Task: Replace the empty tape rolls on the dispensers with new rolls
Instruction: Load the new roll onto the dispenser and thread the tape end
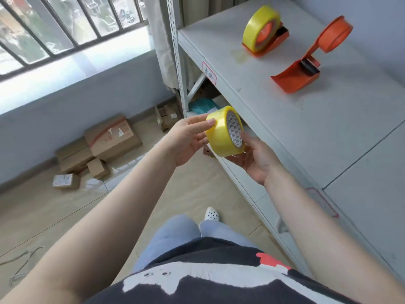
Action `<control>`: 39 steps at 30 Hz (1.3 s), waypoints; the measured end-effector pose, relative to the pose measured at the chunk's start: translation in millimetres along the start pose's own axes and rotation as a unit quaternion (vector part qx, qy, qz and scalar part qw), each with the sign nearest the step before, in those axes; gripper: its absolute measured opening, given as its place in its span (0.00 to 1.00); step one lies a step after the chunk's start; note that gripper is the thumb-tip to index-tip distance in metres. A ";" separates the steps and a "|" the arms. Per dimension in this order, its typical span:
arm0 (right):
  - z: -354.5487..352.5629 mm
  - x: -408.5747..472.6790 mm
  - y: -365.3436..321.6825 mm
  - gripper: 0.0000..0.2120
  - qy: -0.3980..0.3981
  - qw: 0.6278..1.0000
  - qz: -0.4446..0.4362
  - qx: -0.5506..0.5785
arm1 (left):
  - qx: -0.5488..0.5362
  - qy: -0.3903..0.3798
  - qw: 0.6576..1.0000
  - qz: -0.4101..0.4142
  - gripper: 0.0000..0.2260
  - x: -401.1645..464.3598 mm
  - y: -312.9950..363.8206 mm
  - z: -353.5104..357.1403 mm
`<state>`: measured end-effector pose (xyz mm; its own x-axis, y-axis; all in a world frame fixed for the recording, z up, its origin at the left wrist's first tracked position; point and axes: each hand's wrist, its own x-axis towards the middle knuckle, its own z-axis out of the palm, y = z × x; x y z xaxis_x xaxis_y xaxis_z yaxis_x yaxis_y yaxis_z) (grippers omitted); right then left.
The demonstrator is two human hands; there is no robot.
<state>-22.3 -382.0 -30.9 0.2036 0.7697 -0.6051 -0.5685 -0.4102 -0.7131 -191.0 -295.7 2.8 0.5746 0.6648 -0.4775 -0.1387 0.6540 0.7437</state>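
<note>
Hands both on the yellow tape roll (pixel 223 132), held just off the front edge of the grey shelf (pixel 306 128): left hand (pixel 188 139) pinching its rim, right hand (pixel 255 159) cupping it underneath. Up on that shelf, the loaded dispenser (pixel 266 31) sits near the bare orange dispenser (pixel 311 60).
</note>
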 end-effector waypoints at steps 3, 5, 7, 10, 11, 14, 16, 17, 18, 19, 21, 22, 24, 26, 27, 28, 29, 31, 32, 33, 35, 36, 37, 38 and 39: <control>10.4 19.6 -21.9 0.13 -0.009 1.000 -0.004 -0.003 | 0.001 -0.017 1.000 0.003 0.11 24.4 22.9 -3.3; 17.9 32.0 -33.1 0.11 -0.004 1.000 -0.008 0.014 | 0.011 -0.029 1.000 -0.003 0.10 41.2 38.0 -5.6; 25.0 46.2 -41.6 0.11 0.001 0.999 -0.011 0.031 | 0.019 -0.044 0.999 -0.012 0.10 60.8 53.7 -8.4; 34.4 71.4 -54.1 0.10 0.019 0.998 -0.020 0.056 | 0.031 -0.074 0.996 -0.033 0.12 93.1 79.6 -11.2; 37.5 79.7 -58.3 0.10 0.029 0.997 -0.029 0.069 | 0.040 -0.084 0.995 -0.041 0.15 104.7 88.3 -11.8; 50.1 103.3 -68.7 0.09 0.080 0.992 -0.064 0.078 | 0.072 -0.117 0.988 -0.066 0.16 138.6 116.0 -13.6; 62.3 116.5 -75.7 0.06 0.153 0.982 -0.104 0.033 | 0.107 -0.137 0.982 -0.074 0.13 159.2 135.7 -15.4; 69.7 121.0 -80.4 0.06 0.191 0.973 -0.131 0.020 | 0.125 -0.149 0.978 -0.074 0.13 168.2 145.2 -15.8; 76.6 124.0 -85.5 0.08 0.224 0.960 -0.164 0.017 | 0.139 -0.159 0.975 -0.075 0.12 176.5 153.7 -15.5; 82.5 125.9 -91.1 0.09 0.247 0.947 -0.204 0.015 | 0.151 -0.168 0.971 -0.077 0.12 184.4 161.0 -13.5; 93.2 126.5 -100.0 0.11 0.262 0.925 -0.275 -0.001 | 0.168 -0.189 0.964 -0.082 0.12 197.6 170.8 -5.3; 97.4 125.9 -103.2 0.12 0.262 0.916 -0.303 -0.012 | 0.177 -0.200 0.961 -0.080 0.12 202.7 173.7 0.6; 101.8 124.4 -107.8 0.15 0.275 0.898 -0.342 -0.024 | 0.194 -0.221 0.953 -0.069 0.12 211.2 175.6 14.7; 98.9 121.4 -113.0 0.18 0.303 0.885 -0.351 -0.029 | 0.212 -0.237 0.946 -0.058 0.13 219.0 173.8 29.8; 95.9 119.5 -116.7 0.19 0.319 0.882 -0.347 -0.027 | 0.222 -0.245 0.942 -0.054 0.14 222.8 172.0 37.2; 92.3 116.9 -120.8 0.19 0.337 0.879 -0.338 -0.017 | 0.233 -0.252 0.938 -0.051 0.15 226.1 170.1 44.9; 87.6 115.4 -124.4 0.19 0.354 0.876 -0.328 -0.004 | 0.245 -0.259 0.933 -0.046 0.15 228.9 168.3 52.9; 76.4 114.4 -131.7 0.19 0.378 0.873 -0.309 0.011 | 0.269 -0.269 0.924 -0.028 0.16 234.1 163.4 68.9; 70.6 113.7 -136.0 0.18 0.384 0.873 -0.302 0.015 | 0.281 -0.272 0.920 -0.019 0.17 236.4 160.5 76.5; 65.1 112.7 -140.6 0.17 0.386 0.871 -0.303 0.025 | 0.292 -0.275 0.916 -0.014 0.17 238.5 157.7 83.8; 52.1 110.2 -151.4 0.14 0.393 0.861 -0.317 0.054 | 0.306 -0.278 0.911 -0.012 0.18 243.0 152.7 98.3; 46.2 108.4 -156.8 0.15 0.398 0.858 -0.320 0.061 | 0.308 -0.279 0.909 -0.015 0.18 245.5 150.3 104.8; 41.6 106.0 -161.3 0.16 0.400 0.857 -0.320 0.059 | 0.312 -0.282 0.907 -0.017 0.18 247.1 148.5 111.3; 36.4 103.6 -165.1 0.15 0.397 0.858 -0.321 0.052 | 0.316 -0.286 0.905 -0.017 0.17 248.9 146.3 118.1; 31.5 101.4 -168.3 0.15 0.391 0.861 -0.323 0.043 | 0.319 -0.291 0.902 -0.014 0.17 250.7 144.3 125.0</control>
<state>68.9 -219.6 38.9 0.9543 0.2456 -0.1702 -0.1863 0.0436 -0.9815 33.9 -79.8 48.9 0.9225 0.2270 -0.3121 0.2684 0.2038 0.9415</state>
